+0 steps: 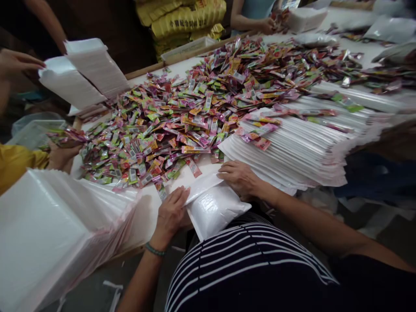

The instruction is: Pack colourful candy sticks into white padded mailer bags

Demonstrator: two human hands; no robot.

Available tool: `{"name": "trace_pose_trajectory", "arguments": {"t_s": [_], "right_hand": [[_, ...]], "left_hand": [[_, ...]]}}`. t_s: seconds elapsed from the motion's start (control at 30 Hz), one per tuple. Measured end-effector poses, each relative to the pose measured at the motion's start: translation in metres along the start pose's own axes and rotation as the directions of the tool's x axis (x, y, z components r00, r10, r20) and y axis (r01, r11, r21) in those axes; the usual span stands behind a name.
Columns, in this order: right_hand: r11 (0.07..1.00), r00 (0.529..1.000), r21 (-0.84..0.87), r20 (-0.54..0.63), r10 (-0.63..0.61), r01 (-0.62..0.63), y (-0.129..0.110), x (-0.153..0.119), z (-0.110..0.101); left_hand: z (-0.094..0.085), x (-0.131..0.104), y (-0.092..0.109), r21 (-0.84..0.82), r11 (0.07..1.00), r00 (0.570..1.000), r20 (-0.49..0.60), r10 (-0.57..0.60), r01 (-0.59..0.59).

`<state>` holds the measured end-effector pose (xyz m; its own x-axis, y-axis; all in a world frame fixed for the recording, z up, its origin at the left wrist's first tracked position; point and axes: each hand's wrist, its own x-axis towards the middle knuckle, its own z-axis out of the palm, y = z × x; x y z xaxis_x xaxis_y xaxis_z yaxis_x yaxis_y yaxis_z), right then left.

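A plump white mailer bag (214,206) lies at the table's front edge, close to my body, with its flap (203,187) at the far end. At the left end of the flap, my left hand (171,211) is closed on the bag, fingers together. My right hand (239,177) grips the flap's right end with bent fingers and thumb. What is inside the bag is hidden. Just beyond both hands spreads a big heap of small colourful snack packets (195,123), a few of them lying near my left fingertips.
Stacked white mailers stand at the left (42,234), and more mailers fan out at the right (292,143) with loose packets on top. Another stack (94,65) is at the back left. A yellow-sleeved co-worker's hand (63,154) holds packets; other people's hands are at the far edges.
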<state>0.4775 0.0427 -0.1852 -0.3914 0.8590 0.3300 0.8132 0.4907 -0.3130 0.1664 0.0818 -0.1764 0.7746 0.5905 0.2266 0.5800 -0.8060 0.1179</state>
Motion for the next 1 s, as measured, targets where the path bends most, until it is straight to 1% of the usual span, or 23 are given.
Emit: {"name": "trace_pose_trajectory", "arguments": {"t_s": [0.07, 0.13, 0.23, 0.27, 0.3, 0.33, 0.37, 0.4, 0.43, 0.47, 0.5, 0.53, 0.57, 0.6, 0.63, 0.67, 0.7, 0.73, 0.77, 0.83, 0.9, 0.97, 1.0], "right_hand": [[1.0, 0.992, -0.031, 0.126, -0.002, 0.006, -0.003, 0.001, 0.003], [0.999, 0.975, -0.053, 0.221, 0.0, 0.012, -0.004, -0.001, 0.003], [0.996, 0.96, -0.094, 0.278, 0.023, 0.003, -0.004, -0.011, 0.0], [0.995, 0.958, -0.101, 0.284, 0.033, -0.004, -0.003, -0.016, -0.002], [0.995, 0.96, -0.097, 0.275, 0.047, -0.021, -0.003, -0.021, -0.005], [0.995, 0.969, -0.079, 0.236, 0.072, -0.055, -0.004, -0.024, -0.008], [0.993, 0.981, -0.043, 0.161, 0.112, -0.107, -0.007, -0.026, -0.01], [0.987, 0.986, 0.013, 0.056, 0.159, -0.16, -0.012, -0.025, -0.013], [0.976, 0.977, 0.084, -0.057, 0.206, -0.201, -0.019, -0.023, -0.014], [0.963, 0.959, 0.158, -0.148, 0.24, -0.217, -0.026, -0.019, -0.014], [0.955, 0.95, 0.221, -0.193, 0.244, -0.2, -0.034, -0.013, -0.013], [0.95, 0.96, 0.269, -0.183, 0.213, -0.159, -0.041, -0.008, -0.01], [0.945, 0.979, 0.307, -0.13, 0.16, -0.114, -0.047, -0.003, -0.005], [0.937, 0.993, 0.34, -0.051, 0.105, -0.081, -0.05, 0.0, 0.0], [0.926, 0.998, 0.371, 0.031, 0.063, -0.07, -0.052, 0.002, 0.005], [0.914, 0.994, 0.399, 0.098, 0.04, -0.076, -0.051, 0.002, 0.011], [0.901, 0.989, 0.422, 0.143, 0.039, -0.096, -0.048, 0.0, 0.016], [0.889, 0.984, 0.442, 0.17, 0.05, -0.122, -0.045, -0.003, 0.02], [0.877, 0.981, 0.46, 0.18, 0.064, -0.142, -0.043, -0.006, 0.022], [0.858, 0.98, 0.487, 0.18, 0.086, -0.165, -0.041, -0.008, 0.02], [0.856, 0.983, 0.483, 0.121, 0.141, -0.182, -0.043, 0.0, 0.008], [0.88, 0.979, 0.442, -0.014, 0.202, -0.176, -0.045, 0.021, -0.016], [0.901, 0.977, 0.407, -0.082, 0.199, -0.149, -0.046, 0.034, -0.033]], "left_hand": [[0.004, -0.002, 0.003, 0.069, 0.998, 0.998, 0.063, -0.003, -0.001], [0.005, -0.004, 0.008, 0.12, 0.993, 0.992, 0.123, -0.031, 0.016], [-0.005, -0.011, 0.017, 0.112, 0.99, 0.978, 0.181, -0.108, 0.088], [-0.011, -0.014, 0.02, 0.071, 0.987, 0.971, 0.182, -0.154, 0.144], [-0.017, -0.016, 0.023, 0.012, 0.972, 0.958, 0.167, -0.231, 0.233], [-0.024, -0.018, 0.025, -0.062, 0.933, 0.927, 0.15, -0.343, 0.355], [-0.029, -0.019, 0.028, -0.146, 0.855, 0.865, 0.151, -0.478, 0.498], [-0.033, -0.018, 0.03, -0.23, 0.738, 0.773, 0.193, -0.605, 0.635], [-0.036, -0.015, 0.032, -0.304, 0.593, 0.665, 0.276, -0.694, 0.746], [-0.036, -0.01, 0.032, -0.364, 0.441, 0.564, 0.389, -0.729, 0.821], [-0.035, -0.003, 0.033, -0.412, 0.293, 0.485, 0.511, -0.71, 0.863], [-0.032, 0.004, 0.032, -0.453, 0.149, 0.432, 0.621, -0.654, 0.879], [-0.028, 0.012, 0.031, -0.494, -0.003, 0.398, 0.703, -0.589, 0.869], [-0.023, 0.02, 0.03, -0.529, -0.15, 0.382, 0.754, -0.534, 0.835], [-0.018, 0.027, 0.028, -0.555, -0.278, 0.378, 0.782, -0.497, 0.784], [-0.013, 0.032, 0.028, -0.576, -0.372, 0.383, 0.791, -0.476, 0.728], [-0.009, 0.037, 0.028, -0.598, -0.429, 0.396, 0.787, -0.473, 0.677], [-0.007, 0.04, 0.029, -0.623, -0.453, 0.413, 0.773, -0.481, 0.638], [-0.006, 0.042, 0.03, -0.648, -0.45, 0.433, 0.754, -0.494, 0.615], [-0.01, 0.043, 0.035, -0.697, -0.412, 0.486, 0.71, -0.51, 0.586], [-0.023, 0.045, 0.038, -0.754, -0.328, 0.547, 0.645, -0.534, 0.569], [-0.039, 0.047, 0.035, -0.817, -0.107, 0.612, 0.504, -0.61, 0.567], [-0.048, 0.05, 0.031, -0.824, -0.04, 0.639, 0.468, -0.61, 0.565]]}}
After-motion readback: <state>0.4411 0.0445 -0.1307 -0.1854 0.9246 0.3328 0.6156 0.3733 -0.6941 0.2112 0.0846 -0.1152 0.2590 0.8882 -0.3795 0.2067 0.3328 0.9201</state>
